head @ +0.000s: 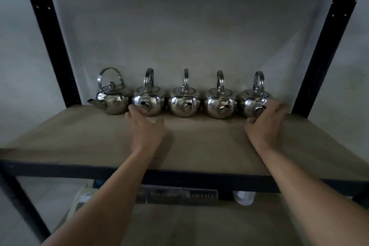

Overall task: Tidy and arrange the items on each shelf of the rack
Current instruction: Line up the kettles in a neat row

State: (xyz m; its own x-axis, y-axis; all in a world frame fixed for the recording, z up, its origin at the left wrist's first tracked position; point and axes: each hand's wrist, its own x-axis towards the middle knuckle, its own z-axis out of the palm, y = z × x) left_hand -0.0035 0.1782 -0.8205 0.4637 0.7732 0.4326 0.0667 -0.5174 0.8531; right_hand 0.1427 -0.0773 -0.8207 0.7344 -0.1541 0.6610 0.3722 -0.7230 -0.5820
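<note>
Several shiny steel kettles stand in a row at the back of the tan shelf board. The leftmost kettle is turned with its spout to the left; the others point their spouts forward. My left hand reaches in with straight fingers, and its fingertips touch the lower front of the second kettle. My right hand, blurred, wraps its fingers over the right side of the rightmost kettle, with the thumb under the spout. The middle kettle and the fourth kettle stand untouched.
Black rack posts rise at the left and right, with a pale wall behind. On the lower shelf are dark printed boxes, a white object and a pale package.
</note>
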